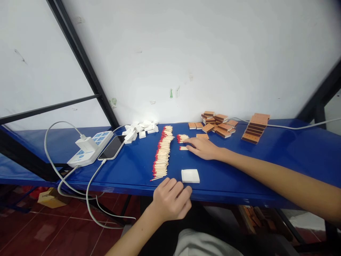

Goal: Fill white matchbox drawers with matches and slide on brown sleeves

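Observation:
My right hand (203, 148) lies palm down on the blue table with its fingers stretched out. Its fingertips reach the ends of a small group of red-tipped matches (183, 148); a second small bunch of matches (182, 138) lies just behind. My left hand (172, 199) is curled into a loose fist at the table's front edge, its palm side hidden. Near its knuckles sits a white matchbox tray (190, 176). To the left of both small groups runs a long row of matches (162, 154), heads facing left.
White trays (141, 129) are heaped at the back left. Brown matchbox covers (220, 124) lie piled at the back, with a stepped stack of them (256, 128) farther right. A phone (112, 147) and a power strip (92, 149) with trailing cables occupy the left side.

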Tool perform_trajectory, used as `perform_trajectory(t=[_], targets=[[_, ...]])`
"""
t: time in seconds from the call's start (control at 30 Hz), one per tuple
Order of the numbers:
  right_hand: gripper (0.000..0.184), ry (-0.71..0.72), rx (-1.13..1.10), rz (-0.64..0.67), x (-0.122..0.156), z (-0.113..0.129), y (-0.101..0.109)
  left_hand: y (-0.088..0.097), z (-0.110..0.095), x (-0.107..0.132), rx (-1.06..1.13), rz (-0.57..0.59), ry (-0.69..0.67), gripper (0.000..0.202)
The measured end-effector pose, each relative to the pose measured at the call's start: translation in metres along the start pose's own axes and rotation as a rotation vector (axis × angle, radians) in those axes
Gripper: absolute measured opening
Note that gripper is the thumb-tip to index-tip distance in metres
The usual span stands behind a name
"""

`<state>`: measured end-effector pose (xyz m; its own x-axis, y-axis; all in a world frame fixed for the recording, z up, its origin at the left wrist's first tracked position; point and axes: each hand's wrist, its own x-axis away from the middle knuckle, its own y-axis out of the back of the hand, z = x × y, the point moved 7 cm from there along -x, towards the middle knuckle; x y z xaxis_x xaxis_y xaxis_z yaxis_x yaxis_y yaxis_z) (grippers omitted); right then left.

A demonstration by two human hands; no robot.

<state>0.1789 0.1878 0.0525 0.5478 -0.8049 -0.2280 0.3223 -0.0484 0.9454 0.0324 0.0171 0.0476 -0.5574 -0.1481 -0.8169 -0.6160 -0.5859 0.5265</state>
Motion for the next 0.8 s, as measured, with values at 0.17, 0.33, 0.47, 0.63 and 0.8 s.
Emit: perform_trajectory(t=[0.17, 0.33, 0.47, 0.63, 0.8], targets=[[0.041, -0.004, -0.020, 0.003, 0.0002, 0.0017, 0.0026, -0.0005, 0.0000, 0.0003, -0.022, 0.011, 0.001, 0.014], [0.039, -0.002, -0.022, -0.007, 0.0003, 0.0013, 0.0035, -0.0006, 0.0000, 0.0009, -0.022, 0.011, 0.002, 0.014], [0.039, -0.003, -0.036, -0.031, 0.0009, 0.0025, 0.0060, -0.0009, 0.0000, 0.0012, -0.031, 0.012, 0.000, 0.013], [0.038, -0.017, -0.049, -0.037, 0.0019, 0.0048, 0.0087, -0.0019, 0.0003, 0.0019, -0.009, 0.010, 0.003, 0.013], [0.037, -0.011, -0.044, -0.056, 0.0019, 0.0042, 0.0075, -0.0020, 0.0004, 0.0027, 0.002, -0.001, 0.004, 0.012]])
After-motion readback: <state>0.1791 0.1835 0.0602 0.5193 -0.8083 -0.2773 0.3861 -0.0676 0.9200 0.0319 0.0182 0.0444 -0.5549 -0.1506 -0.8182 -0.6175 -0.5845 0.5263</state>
